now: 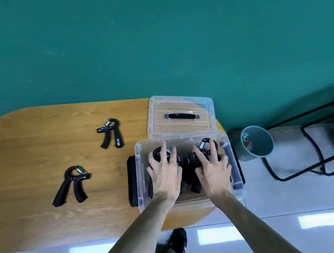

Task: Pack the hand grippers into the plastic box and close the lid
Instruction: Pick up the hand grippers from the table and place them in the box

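Head view: a clear plastic box [193, 198] stands open at the lower centre of the frame, on the right end of a wooden counter [21, 152]. Both hands reach down into it. The left hand [165, 174] lies with fingers spread and nearly straight over a black hand gripper [158, 153] in the box's left half, pressing on it rather than curling round it. The right hand [213, 171] does the same over a second gripper [205, 143] in the right half, its fingers extended across the spring end. How many grippers lie under the hands is hard to tell, since the dark handles overlap beneath the palms.

The clear lid [180, 116], with its black handle [182, 116], lies flat on the counter just above the box, touching or nearly touching its far rim. A black pad [131, 182] shows under the box's left side.

2 more grippers lie loose on the counter to the left: one [110, 133] left of the lid, the other [71, 185] lower, toward the centre left of the frame, well apart from the box.

At the right of the frame a grey bin [256, 143] stands on the tiled floor [308, 201] beside a black metal frame [321, 143].
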